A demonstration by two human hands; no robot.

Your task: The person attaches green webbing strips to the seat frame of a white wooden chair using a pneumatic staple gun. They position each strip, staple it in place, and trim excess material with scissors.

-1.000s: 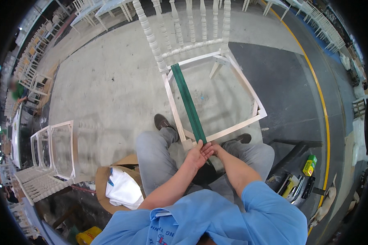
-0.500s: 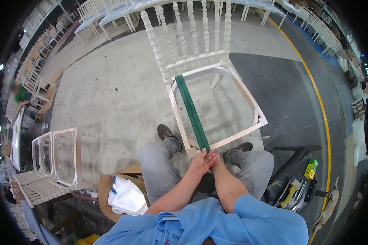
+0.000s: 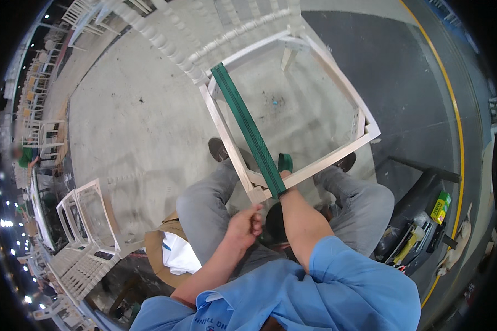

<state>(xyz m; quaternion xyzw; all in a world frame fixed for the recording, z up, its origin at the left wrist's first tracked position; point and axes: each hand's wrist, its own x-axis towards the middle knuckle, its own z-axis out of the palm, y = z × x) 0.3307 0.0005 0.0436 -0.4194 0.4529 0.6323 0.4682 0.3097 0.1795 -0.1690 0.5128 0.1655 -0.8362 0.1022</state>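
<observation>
Fingers (image 3: 256, 222) of the left hand (image 3: 241, 228) are curled in toward the palm, just below the near left corner of the chair frame (image 3: 327, 159); from my distant seat I cannot tell whether they pinch anything or touch the wood. The right hand (image 3: 286, 175) reaches under the near rail and is mostly hidden from me — I cannot tell if it is closed on something. Just beyond it, within the frame's opening, I see a curl of green webbing (image 3: 285, 161).

Right above the hands, the flat green strap (image 3: 248, 126) runs straight from the far rail to the near one, close to the left side of the seat opening. Beyond the far rail I see the white turned backrest (image 3: 238, 31), leaning away toward the top edge of my view. Grey trouser legs (image 3: 207, 192) flank the near corner and rail, and a dark shoe (image 3: 217, 148) shows past the left rail.

Farther left, a brown container (image 3: 153, 255) holds white material (image 3: 180, 255), and another pale chair (image 3: 112, 218) lies tipped beside it. On the right I have a green and yellow box (image 3: 440, 207) near some tools (image 3: 415, 237) — and past those, a yellow floor line (image 3: 454, 105) curves along.
</observation>
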